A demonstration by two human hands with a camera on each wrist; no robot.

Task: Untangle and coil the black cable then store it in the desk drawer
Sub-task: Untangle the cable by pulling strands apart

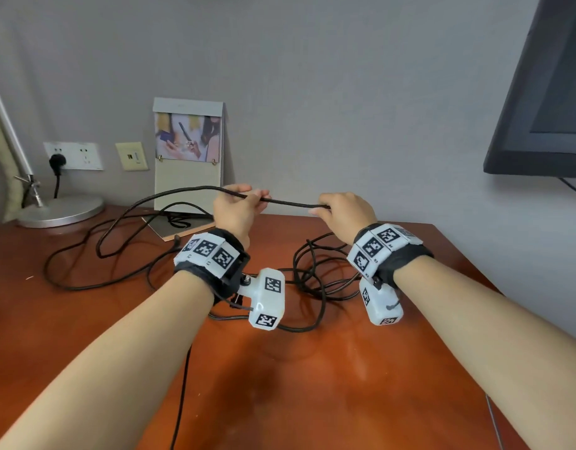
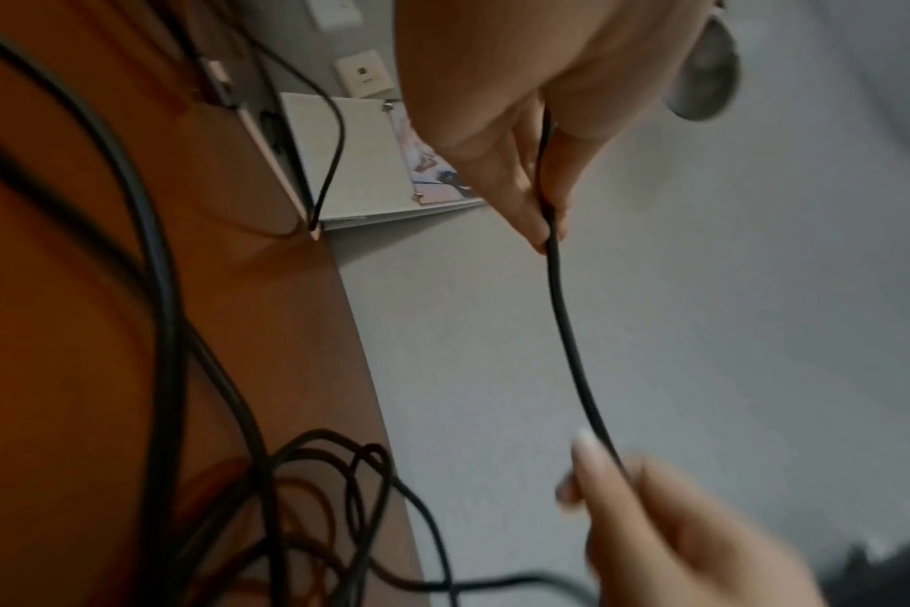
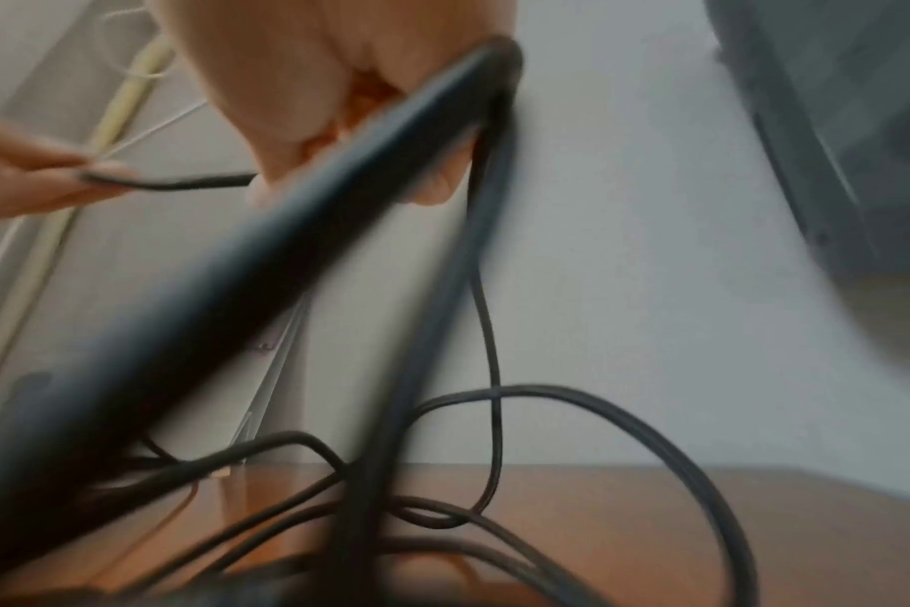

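Observation:
A long black cable (image 1: 293,203) lies in loose tangled loops across the brown desk (image 1: 85,319). Both hands are raised above the desk with a short stretch of it drawn between them. My left hand (image 1: 239,206) pinches the cable (image 2: 572,341) between thumb and fingers (image 2: 525,213). My right hand (image 1: 341,211) grips the other end of that stretch, and cable strands (image 3: 489,328) hang from it to a heap of loops (image 1: 312,277) on the desk. More cable (image 1: 95,241) trails off to the left. No drawer is in view.
A standing card holder (image 1: 189,157) leans at the back centre with cable at its foot. A lamp base (image 1: 62,209) sits back left below wall sockets (image 1: 74,155) with a black plug. A dark monitor (image 1: 546,92) hangs at the right. The desk's right edge (image 1: 494,287) is near.

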